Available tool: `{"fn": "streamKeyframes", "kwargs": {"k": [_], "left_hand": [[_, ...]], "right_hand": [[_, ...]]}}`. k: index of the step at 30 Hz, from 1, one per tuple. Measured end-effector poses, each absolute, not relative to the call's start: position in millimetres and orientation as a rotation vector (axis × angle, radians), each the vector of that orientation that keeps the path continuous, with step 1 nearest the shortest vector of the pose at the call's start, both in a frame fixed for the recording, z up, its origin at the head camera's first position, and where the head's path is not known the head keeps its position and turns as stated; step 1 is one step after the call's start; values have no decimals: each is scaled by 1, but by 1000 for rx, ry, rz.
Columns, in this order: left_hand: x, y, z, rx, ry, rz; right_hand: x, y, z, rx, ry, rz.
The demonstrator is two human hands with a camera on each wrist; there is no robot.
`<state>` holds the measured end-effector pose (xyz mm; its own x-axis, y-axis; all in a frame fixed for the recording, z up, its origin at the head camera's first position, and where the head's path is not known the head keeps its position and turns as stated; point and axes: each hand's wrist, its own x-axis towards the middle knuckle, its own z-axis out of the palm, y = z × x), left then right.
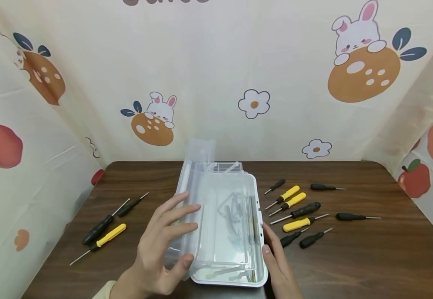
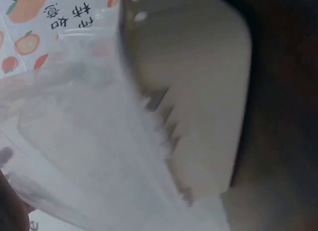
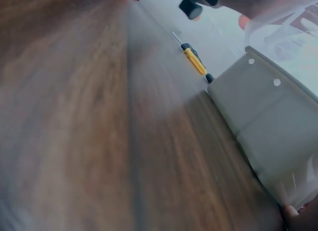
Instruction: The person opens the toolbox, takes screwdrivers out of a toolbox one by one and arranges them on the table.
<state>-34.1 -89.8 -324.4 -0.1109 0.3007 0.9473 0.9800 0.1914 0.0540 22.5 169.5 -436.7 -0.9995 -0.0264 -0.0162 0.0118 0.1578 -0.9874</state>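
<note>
A white plastic storage box (image 1: 231,284) stands in the middle of the table, a clear inner tray over its inside. Several thin metal rods (image 1: 254,232) lie along its right wall. Its clear hinged lid (image 1: 192,178) is tilted up on the left side. My left hand (image 1: 156,253) is at the lid, fingers spread and nearly straight, the thumb by its near corner. At the box's right wall, my right hand (image 1: 280,265) touches the rim with thumb and fingertips. In the right wrist view the box's grey-looking side (image 3: 268,112) fills the right part.
Several yellow and black screwdrivers, one of them yellow (image 1: 295,224), lie to the right of the box. To its left are a yellow screwdriver (image 1: 111,235) and two black ones, including a large one (image 1: 98,229). A printed curtain (image 1: 216,83) hangs behind the brown table (image 1: 351,265).
</note>
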Motion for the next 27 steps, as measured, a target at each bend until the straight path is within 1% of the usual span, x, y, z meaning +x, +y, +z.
{"fn": "streamKeyframes", "kwargs": {"k": [5,10,14,19,27], "left_hand": [[-30,-91,-339,-1215,-1624,-1092],[-24,-94,-359,-1152,-1790,-1211],[-22,-93,-369,-1088,-1972,-1106],[-23,-93,-370,-1054,-2054,-929],[-27,-96,-365,-1067,-2068,-899]], "right_hand": [[20,172,-433,43,2361,-1972],[19,178,-432,67,2390,-1893],[18,183,-432,88,2442,-1823],[18,182,-434,79,2434,-1818],[18,183,-433,1,2490,-1814]]}}
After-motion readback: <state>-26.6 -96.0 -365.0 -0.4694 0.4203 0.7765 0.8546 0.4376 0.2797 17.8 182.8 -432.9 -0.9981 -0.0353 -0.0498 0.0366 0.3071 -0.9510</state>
